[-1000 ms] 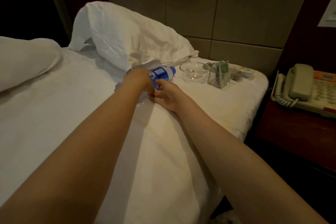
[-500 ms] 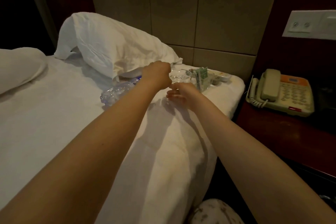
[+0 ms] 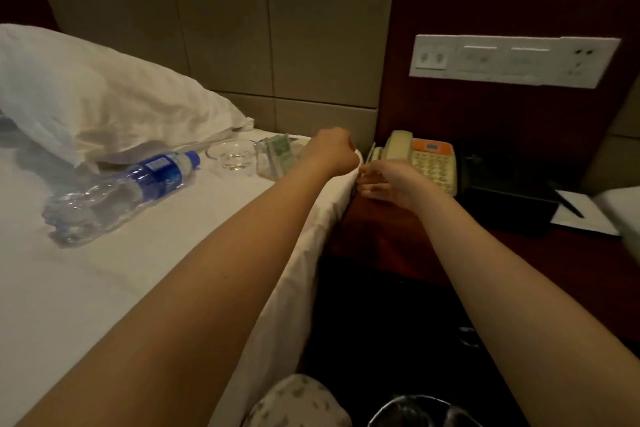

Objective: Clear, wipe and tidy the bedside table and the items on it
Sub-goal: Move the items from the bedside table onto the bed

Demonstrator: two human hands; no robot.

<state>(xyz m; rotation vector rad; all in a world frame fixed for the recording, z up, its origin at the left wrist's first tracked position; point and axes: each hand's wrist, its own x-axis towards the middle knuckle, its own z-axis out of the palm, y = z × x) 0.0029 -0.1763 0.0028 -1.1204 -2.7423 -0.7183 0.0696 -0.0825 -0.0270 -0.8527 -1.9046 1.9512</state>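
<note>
- left hand is curled into a fist at the far right corner of the bed; whether it grips anything i cannot tell.
- right hand hangs loosely open, fingers half-bent, just left of the phone, probably to lift it next.
- bottle, glass bowl and sachet holder lie on the bed, likely parked there to free the table for wiping.
- notepad sits at the table's right.

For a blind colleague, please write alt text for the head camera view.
Two bare arms reach to the bed's corner, left hand a closed fist, right hand beside a telephone on the bedside table. A water bottle, glass bowl and pillow lie on the bed.
</note>
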